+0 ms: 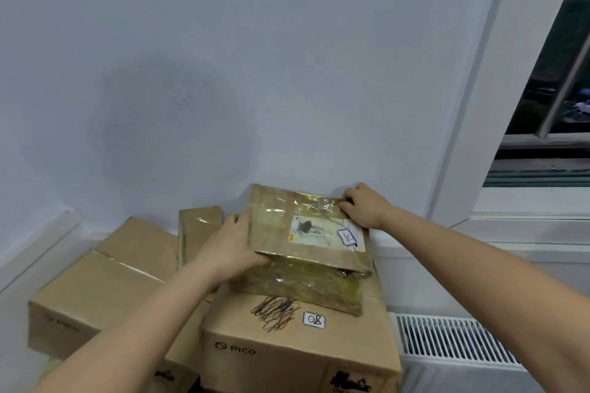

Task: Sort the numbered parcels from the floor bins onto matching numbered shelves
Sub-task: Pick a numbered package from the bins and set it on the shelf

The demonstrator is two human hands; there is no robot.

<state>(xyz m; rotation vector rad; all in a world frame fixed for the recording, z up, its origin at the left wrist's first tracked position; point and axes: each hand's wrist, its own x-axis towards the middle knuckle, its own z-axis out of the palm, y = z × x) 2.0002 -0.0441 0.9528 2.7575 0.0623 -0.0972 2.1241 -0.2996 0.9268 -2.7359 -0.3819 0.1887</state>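
I am looking down at a stack of cardboard boxes against a pale wall, with both of my bare hands on a flat parcel (306, 226) wrapped in glossy clear tape. The parcel sits at about 6 o'clock from centre, tilted up at its near edge, resting on a second taped parcel (306, 287) beneath it. Both lie on a large PICO carton (287, 348) bearing a small "08" sticker (313, 320).

My left hand (233, 249) grips the parcel's near-left edge at 7 o'clock, thumb on top and fingers curled under. My right hand (364, 206) pinches the far-right corner at 1 o'clock. The hands are well apart, one on each side.

A white label with a handwritten number tag (347, 237) faces up; I cannot read the number with confidence.

I judge the parcel light and fairly stiff, but the tape looks slick, so a thumb-over, fingers-under hold at opposite edges seems safest. More plain boxes (105, 284) lie at 8 o'clock, and a radiator (453, 341) at 4 o'clock.
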